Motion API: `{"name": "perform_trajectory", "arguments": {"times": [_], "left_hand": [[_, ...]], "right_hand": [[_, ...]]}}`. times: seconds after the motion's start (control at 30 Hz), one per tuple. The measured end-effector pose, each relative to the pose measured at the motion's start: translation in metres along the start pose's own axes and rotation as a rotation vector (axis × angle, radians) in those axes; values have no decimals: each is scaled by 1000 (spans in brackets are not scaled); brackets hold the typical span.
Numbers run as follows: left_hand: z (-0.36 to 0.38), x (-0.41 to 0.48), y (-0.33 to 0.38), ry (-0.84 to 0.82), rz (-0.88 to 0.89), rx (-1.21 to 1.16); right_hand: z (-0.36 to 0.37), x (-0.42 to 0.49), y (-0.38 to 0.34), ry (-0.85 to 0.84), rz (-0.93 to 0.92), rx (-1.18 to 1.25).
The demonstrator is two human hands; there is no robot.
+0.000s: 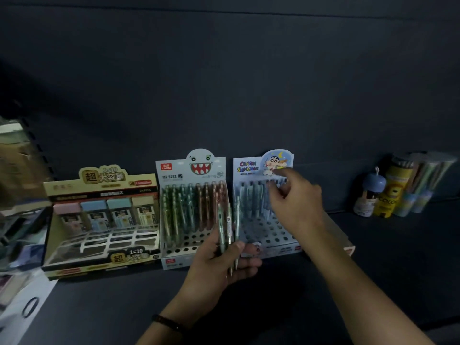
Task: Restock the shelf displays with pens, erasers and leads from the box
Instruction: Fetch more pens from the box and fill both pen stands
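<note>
Head view: left hand point(224, 260) grips a few pens point(230, 225) just before the Shinchan display point(249, 168). They look light, stiff and slippery, best held mid-barrel. Right hand point(293, 202) reaches over its back row; whether it pinches anything, I cannot tell.

Bare shelf point(378, 260) lies open between the cartoon pen display point(251, 170) and the tubes point(394, 192).

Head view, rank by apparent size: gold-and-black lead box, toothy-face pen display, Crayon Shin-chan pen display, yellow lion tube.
1. Gold-and-black cardboard lead display box.
2/3. Pale toothy-face pen display and pale Crayon Shin-chan pen display: they look alike and the second is partly hidden by the right hand, so unranked.
4. Yellow lion-print tube, also farther away.
</note>
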State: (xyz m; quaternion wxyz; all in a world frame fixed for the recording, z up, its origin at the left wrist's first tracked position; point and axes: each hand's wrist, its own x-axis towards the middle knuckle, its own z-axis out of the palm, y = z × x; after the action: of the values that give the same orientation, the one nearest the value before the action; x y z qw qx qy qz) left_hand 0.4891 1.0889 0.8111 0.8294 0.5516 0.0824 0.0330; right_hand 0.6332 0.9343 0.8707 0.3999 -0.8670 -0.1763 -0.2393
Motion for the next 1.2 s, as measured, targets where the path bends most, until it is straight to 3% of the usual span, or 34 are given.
{"name": "perform_trajectory", "arguments": {"times": [0.17,0.43,0.57,0.73,0.83,1.07,1.2], "left_hand": [[-3,-9,9,47,110,46],[-36,-23,25,47,174,54],[-58,-31,32,119,234,93],[-94,-36,30,338,388,281],[-107,-35,23,440,444,372],[-109,-43,13,350,307,358],[-112,-44,13,343,347,302]], "right_hand": [[1,-27,-38,-251,-8,377],[33,-31,-78,-357,-100,411],[39,-29,-95,-344,-92,449],[44,-26,-110,-144,-189,351],[54,-29,-116,-120,-234,309],[75,-34,-120,-128,-295,176],[84,-35,-119,-154,-311,119]]}}
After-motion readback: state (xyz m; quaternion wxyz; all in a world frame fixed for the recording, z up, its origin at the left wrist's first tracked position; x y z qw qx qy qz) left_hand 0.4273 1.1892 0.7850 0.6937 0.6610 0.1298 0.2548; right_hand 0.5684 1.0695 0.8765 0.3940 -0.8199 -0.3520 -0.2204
